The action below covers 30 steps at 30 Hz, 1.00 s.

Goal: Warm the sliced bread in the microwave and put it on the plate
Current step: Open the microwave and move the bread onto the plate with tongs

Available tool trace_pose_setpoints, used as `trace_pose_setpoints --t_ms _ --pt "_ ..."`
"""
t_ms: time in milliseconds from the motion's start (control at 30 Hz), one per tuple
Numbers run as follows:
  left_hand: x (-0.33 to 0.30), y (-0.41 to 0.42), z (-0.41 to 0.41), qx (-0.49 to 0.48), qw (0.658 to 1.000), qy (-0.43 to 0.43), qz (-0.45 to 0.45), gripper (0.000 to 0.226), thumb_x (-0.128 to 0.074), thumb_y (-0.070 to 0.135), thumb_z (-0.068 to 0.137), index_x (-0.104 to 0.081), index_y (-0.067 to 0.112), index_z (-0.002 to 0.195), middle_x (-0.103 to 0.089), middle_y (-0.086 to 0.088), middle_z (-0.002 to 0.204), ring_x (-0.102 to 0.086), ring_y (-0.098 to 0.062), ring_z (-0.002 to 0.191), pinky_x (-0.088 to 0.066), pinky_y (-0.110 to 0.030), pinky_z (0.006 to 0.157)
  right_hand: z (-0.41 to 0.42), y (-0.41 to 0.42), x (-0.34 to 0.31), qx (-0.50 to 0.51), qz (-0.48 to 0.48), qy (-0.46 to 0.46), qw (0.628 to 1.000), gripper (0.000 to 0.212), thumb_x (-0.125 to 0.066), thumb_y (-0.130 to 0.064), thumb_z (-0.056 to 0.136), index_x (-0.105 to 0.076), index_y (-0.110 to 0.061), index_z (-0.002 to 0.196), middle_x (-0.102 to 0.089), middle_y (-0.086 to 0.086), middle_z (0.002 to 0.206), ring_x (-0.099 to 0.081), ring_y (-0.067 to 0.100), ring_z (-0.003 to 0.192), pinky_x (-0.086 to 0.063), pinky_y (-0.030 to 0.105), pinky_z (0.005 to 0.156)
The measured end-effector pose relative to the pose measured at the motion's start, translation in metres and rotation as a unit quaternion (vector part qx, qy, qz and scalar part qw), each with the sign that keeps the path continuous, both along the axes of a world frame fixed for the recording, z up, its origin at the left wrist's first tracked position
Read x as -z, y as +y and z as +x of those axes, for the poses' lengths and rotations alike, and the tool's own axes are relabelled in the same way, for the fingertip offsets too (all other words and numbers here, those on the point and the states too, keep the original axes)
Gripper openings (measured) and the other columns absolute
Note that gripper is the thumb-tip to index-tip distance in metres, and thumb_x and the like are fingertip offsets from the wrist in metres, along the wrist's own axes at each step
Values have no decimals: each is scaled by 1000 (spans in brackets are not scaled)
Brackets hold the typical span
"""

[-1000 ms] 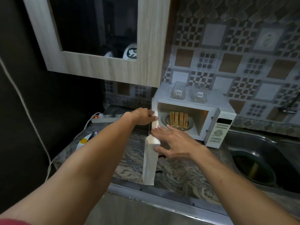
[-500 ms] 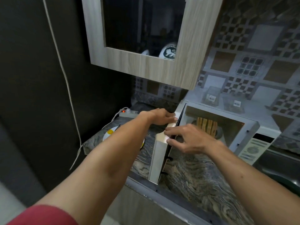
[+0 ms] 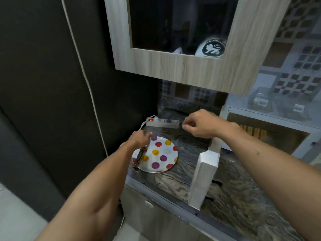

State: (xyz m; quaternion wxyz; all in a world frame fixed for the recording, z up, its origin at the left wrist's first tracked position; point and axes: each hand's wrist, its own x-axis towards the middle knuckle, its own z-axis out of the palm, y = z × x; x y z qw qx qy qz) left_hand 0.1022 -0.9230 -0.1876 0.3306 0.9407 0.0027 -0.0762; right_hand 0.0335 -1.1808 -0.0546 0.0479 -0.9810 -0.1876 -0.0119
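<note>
Left hand (image 3: 139, 137): over the far left rim of the plate, fingers curled down. It overlaps the upper end of a dark tool; whether it grips the tool or the rim, cannot tell.
Right hand (image 3: 199, 125): raised above the table, just left of the microwave, fingers curled loosely inward, holding nothing, touching nothing.
Plate (image 3: 166, 150): white with red, yellow, purple and grey dots, flat on the table near its left edge. No bread on it.
Dark tool (image 3: 139, 158): long and thin, lying across the left part of the plate, its near end past the rim. Looks like tongs or a knife; cannot tell which.
Bread (image 3: 252, 131): several upright slices inside the microwave, only their tops visible past the right forearm.
Microwave (image 3: 295, 145): white, at right on the table, cavity open.
Microwave door (image 3: 205, 171): swung out toward the near side, seen edge-on, between the plate and the cavity.
Table (image 3: 243, 197): dark marbled stone top.
Power strip (image 3: 163, 122): at the far edge of the table, beyond the plate, red light lit, white cable running off to the left.
Cupboard (image 3: 182, 66): wood-framed glass door overhead, with a round white object bearing a lion emblem behind the glass.
</note>
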Motion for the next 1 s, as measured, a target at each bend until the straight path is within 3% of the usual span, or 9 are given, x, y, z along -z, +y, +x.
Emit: trace_pose_setpoints --t_ms 133,267,400,533,667,767,867,1000 --pt "31 39 36 -35 998 22 49 44 -50 47 94 -66 12 115 -67 -15 112 -63 -33 102 -53 -40 88 51 50 29 60 -81 87 991 29 -56 -40 88 -72 -27 108 -67 1 104 -65 23 86 -58 39 77" --pt "56 61 66 -36 996 35 69 41 -55 45 90 -67 9 107 -68 -17 108 -65 -36 97 -55 -41 84 84 82 84 153 -87 146 974 21 -60 -29 90 -69 -15 103 -66 7 108 -63 25 87 -53 34 73" --pt "75 77 93 -22 995 71 69 40 -60 39 88 -67 9 113 -66 -15 113 -64 -35 103 -54 -38 88 100 85 145 252 -38 173 951 31 -54 -25 92 -66 -12 118 -64 12 122 -64 31 105 -52 33 80" --pt "95 83 116 -18 993 100 56 46 -64 39 88 -65 6 121 -64 -19 123 -61 -37 112 -50 -36 92 99 78 190 367 49 205 906 42 -52 -25 94 -60 -10 132 -56 16 138 -55 34 123 -46 35 100" --pt "116 74 126 -13 992 111 56 49 -62 40 91 -61 5 124 -60 -20 129 -57 -38 118 -48 -36 96 99 81 227 434 154 217 861 40 -54 -27 95 -61 -6 129 -61 17 131 -59 33 115 -47 30 90" --pt "127 73 130 -43 992 116 33 44 -66 36 89 -65 5 120 -62 -21 126 -59 -38 115 -50 -36 94 100 83 245 491 203 212 820 35 -55 -28 93 -67 -4 115 -66 18 119 -63 34 101 -51 32 81" --pt "131 77 133 -90 988 122 -11 36 -71 25 84 -71 3 112 -66 -23 119 -61 -39 112 -50 -36 91 101 83 253 548 246 198 775 29 -56 -17 90 -68 1 110 -66 20 117 -64 36 103 -52 35 83" --pt "132 74 132 -109 985 118 -65 29 -69 21 86 -72 -1 104 -67 -24 114 -62 -37 109 -49 -36 91 102 85 258 582 280 190 740 29 -54 -20 87 -68 -1 105 -68 19 111 -65 36 99 -54 37 83"
